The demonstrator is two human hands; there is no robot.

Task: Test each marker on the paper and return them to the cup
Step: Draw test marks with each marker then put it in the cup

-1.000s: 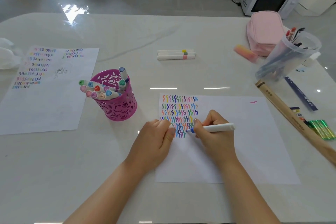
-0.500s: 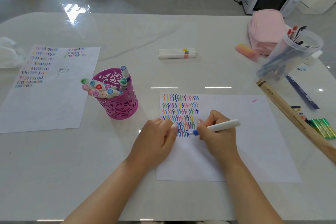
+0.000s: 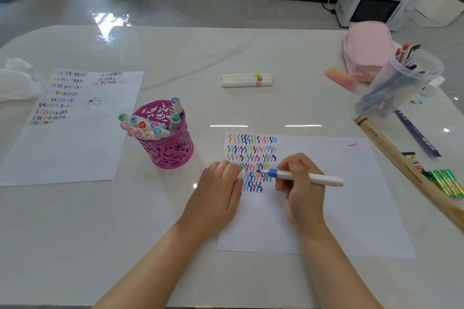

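Observation:
A white paper (image 3: 339,195) with rows of coloured squiggles lies in front of me. My right hand (image 3: 301,193) grips a white marker with a blue collar (image 3: 313,178). Its blue tip points left over the squiggles, a little above a fresh dark blue mark. My left hand (image 3: 216,195) rests curled on the paper's left edge, fingers closed on a small white cap (image 3: 241,173) close to the marker's tip. A magenta cut-out cup (image 3: 170,153) stands to the left, with several capped markers (image 3: 143,128) leaning out of it.
Three white markers (image 3: 247,80) lie in the table's middle. A second scribbled sheet (image 3: 70,133) lies at far left. At right are a pink pouch (image 3: 366,50), a clear jug of pens (image 3: 401,83), a long wooden box (image 3: 401,165) and green sticks (image 3: 447,183).
My right hand finished a blue squiggle at the bottom row and raised the marker, whose tip now points toward my left hand. The left hand stayed in place.

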